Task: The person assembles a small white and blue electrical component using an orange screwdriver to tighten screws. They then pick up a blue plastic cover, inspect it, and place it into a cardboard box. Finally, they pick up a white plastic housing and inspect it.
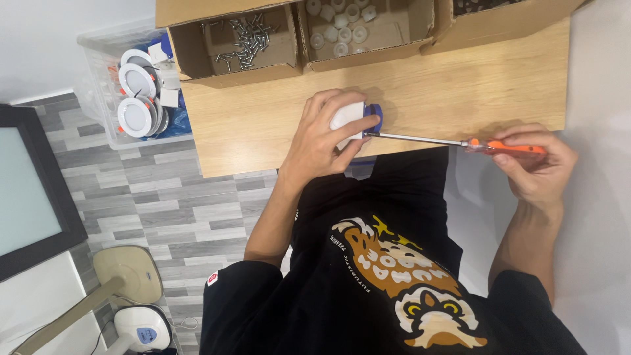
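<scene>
The left hand (pixel 322 141) was wrapped around a small white and blue fitting (pixel 355 120), pressing it against the near edge of the wooden table (pixel 460 98); the right hand (pixel 536 164) was closed on the orange handle of a long screwdriver (pixel 453 142), whose thin steel shaft ran level to the fitting's side, the tip touching it. The fitting looked light, rigid plastic, smooth enough to twist under the tip, so a full grip around its body suited it best; the handle gave the firmer hold. Behind stood a cardboard box of screws (pixel 244 43) and a box of white round parts (pixel 342 26); a clear bin (pixel 98 79) held round lamps.
</scene>
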